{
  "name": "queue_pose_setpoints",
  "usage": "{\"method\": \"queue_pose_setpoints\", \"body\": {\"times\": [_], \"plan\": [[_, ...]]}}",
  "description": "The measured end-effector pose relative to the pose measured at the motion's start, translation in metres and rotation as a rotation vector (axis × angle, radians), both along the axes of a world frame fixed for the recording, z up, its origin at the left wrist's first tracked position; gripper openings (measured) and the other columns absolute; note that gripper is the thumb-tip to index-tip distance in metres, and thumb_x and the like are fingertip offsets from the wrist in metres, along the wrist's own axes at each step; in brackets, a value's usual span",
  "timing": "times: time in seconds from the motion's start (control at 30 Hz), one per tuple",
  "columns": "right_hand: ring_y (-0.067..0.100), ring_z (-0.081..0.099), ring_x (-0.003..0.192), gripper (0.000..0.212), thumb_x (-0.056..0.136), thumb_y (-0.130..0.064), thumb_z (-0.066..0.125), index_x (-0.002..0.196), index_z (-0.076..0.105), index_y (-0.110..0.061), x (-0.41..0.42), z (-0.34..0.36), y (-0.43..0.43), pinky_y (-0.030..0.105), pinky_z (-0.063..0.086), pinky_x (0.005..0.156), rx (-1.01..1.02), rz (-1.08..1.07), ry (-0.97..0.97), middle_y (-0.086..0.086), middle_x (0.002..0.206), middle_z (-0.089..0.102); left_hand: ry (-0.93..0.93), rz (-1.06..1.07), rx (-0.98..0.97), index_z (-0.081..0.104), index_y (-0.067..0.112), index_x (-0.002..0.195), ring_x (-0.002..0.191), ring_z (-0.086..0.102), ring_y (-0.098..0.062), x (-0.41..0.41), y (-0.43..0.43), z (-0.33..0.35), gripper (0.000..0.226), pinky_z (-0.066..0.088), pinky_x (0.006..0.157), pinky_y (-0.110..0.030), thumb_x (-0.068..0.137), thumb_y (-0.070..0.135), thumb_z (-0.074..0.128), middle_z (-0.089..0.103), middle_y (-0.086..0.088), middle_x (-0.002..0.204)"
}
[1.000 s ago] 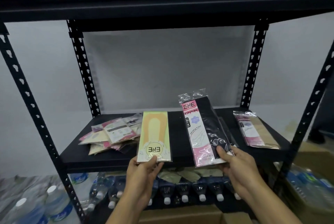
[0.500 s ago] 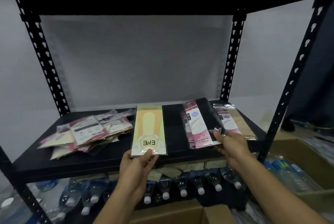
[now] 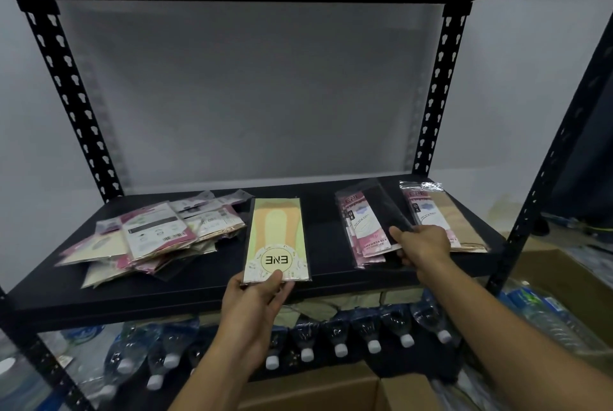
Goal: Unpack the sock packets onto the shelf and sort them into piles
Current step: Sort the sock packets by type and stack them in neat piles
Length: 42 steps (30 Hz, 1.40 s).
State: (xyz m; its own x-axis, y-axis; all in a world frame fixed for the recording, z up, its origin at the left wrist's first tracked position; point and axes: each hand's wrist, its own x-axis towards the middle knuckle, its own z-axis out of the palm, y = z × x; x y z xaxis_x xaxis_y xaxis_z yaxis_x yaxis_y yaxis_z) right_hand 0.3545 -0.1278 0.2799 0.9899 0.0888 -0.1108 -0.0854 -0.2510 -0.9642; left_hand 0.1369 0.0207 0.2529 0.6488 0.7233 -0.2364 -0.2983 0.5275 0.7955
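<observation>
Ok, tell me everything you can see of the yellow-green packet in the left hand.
The yellow-green packet is a long flat rectangle in glossy clear wrap over a card printed with an orange sock-like shape and a round ENE logo, which reads upside down. It points lengthwise toward the back of the shelf, between the loose heap and the pink-and-black pile. The left hand pinches its near end, thumb on top; whether it rests on the shelf is unclear.
</observation>
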Motion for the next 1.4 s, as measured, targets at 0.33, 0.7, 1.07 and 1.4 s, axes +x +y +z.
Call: {"method": "queue_pose_setpoints", "body": {"times": [0.33, 0.7, 1.07, 1.4], "plan": [[0.033, 0.059, 0.091, 0.058, 0.086, -0.047, 0.063, 0.121, 0.057, -0.003, -0.011, 0.005, -0.011, 0.031, 0.042, 0.067, -0.488, 0.037, -0.21, 0.019, 0.125, 0.052, 0.023, -0.021, 0.009, 0.049, 0.007, 0.11, 0.106, 0.066, -0.032, -0.003, -0.002, -0.004, 0.032, 0.053, 0.09, -0.039, 0.086, -0.009, 0.064, 0.061, -0.024, 0.12], [0.011, 0.05, 0.095, 0.025, 0.089, -0.025, 0.064, 0.114, 0.065, -0.023, -0.071, 0.068, 0.021, 0.018, 0.036, 0.076, -0.338, 0.667, -0.839, -0.005, 0.097, 0.062, 0.108, -0.02, 0.197, 0.055, 0.009, 0.118, 0.097, 0.072, -0.031, -0.027, 0.021, 0.024, 0.033, 0.056, 0.08, -0.039, 0.088, -0.002, 0.064, 0.075, -0.016, 0.103], [0.015, 0.032, 0.135, 0.055, 0.092, -0.03, 0.06, 0.143, 0.041, -0.031, -0.086, 0.059, 0.05, 0.039, 0.027, 0.114, -0.636, 0.92, -0.693, -0.009, 0.142, 0.046, 0.148, -0.18, 0.344, 0.066, 0.002, 0.107, 0.08, 0.072, -0.024, -0.049, 0.059, 0.059, 0.017, 0.059, 0.077, -0.036, 0.094, 0.009, 0.058, 0.075, -0.018, 0.099], [0.014, 0.063, 0.078, 0.004, 0.084, -0.017, 0.072, 0.081, 0.07, -0.019, -0.089, 0.052, 0.049, 0.026, 0.051, 0.071, -0.273, 0.754, -0.366, 0.003, 0.083, 0.069, 0.075, -0.074, 0.321, 0.054, 0.016, 0.126, 0.101, 0.07, -0.025, -0.04, 0.071, 0.06, 0.04, 0.056, 0.081, -0.039, 0.088, 0.023, 0.068, 0.073, -0.01, 0.11]]}}
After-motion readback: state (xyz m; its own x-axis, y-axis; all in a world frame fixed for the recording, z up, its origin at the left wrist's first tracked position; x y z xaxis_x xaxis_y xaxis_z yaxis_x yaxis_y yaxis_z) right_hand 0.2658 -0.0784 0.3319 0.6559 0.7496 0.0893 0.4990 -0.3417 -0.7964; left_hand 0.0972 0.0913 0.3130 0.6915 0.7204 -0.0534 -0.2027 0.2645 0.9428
